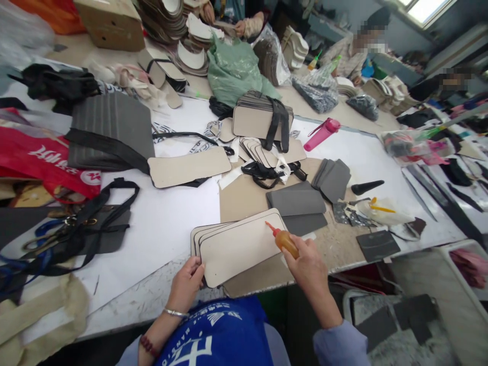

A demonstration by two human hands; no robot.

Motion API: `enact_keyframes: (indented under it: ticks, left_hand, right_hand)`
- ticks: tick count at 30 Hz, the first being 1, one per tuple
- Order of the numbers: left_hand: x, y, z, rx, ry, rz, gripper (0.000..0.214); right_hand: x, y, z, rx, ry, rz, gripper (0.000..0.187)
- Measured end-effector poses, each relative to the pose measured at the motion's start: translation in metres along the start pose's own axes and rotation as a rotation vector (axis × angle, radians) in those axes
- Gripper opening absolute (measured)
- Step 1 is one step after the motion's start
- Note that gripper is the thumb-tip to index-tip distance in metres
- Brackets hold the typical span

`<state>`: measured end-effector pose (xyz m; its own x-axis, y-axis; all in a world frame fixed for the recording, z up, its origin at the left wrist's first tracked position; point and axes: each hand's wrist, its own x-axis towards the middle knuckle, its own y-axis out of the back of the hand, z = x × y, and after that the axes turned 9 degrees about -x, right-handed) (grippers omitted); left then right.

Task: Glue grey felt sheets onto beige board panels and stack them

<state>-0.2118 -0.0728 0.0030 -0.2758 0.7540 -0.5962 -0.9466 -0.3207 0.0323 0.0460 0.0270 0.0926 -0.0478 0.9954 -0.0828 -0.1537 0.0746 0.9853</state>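
Note:
In front of me lies a small stack of beige, round-cornered panels (238, 249) with dark edges, fanned slightly to the left. My left hand (187, 278) pinches the near left corner of the stack, thumb on top. A squeeze bottle of amber glue (286, 244) with a red nozzle is in my right hand (308, 267), fingers wrapped round it. Its tip points left, at or just above the top panel near its far right corner; whether it touches I cannot tell. Dark grey panels (297, 201) lie just beyond the stack.
A strap-bound stack of grey panels (110, 132) stands at left, beside a loose beige panel (190, 166). Farther back are a bundled beige stack (261, 122), a pink bottle (322, 134) and a green plastic bag (238, 68). Scissors (49, 236) lie left. Other people work across the table.

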Motion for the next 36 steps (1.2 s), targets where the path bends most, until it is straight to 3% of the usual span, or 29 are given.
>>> enact_keyframes:
  ticks: [6, 16, 19, 23, 26, 36]
  left_hand:
    - [-0.001, 0.000, 0.000, 0.011, -0.020, 0.013, 0.029]
    - [0.000, -0.002, -0.005, -0.051, -0.034, 0.016, 0.027]
    - [0.000, -0.003, -0.004, -0.080, -0.048, 0.027, 0.026]
    - [0.003, -0.003, 0.000, -0.116, -0.070, 0.048, 0.025]
    - [0.006, -0.001, 0.004, -0.118, -0.066, 0.032, 0.024]
    - [0.009, 0.009, 0.015, -0.137, 0.005, -0.099, 0.028]
  right_hand:
    - [-0.002, 0.004, -0.007, -0.047, 0.013, 0.046, 0.031]
    - [-0.050, 0.014, -0.086, 0.185, 0.263, -0.060, 0.035]
    - [-0.051, 0.010, -0.084, 0.216, 0.243, -0.072, 0.036]
    - [-0.052, 0.002, -0.064, 0.217, 0.161, 0.015, 0.036]
    - [-0.057, 0.001, -0.057, 0.267, 0.194, 0.048, 0.037]
    - [-0.079, 0.002, -0.088, 0.349, 0.379, -0.067, 0.038]
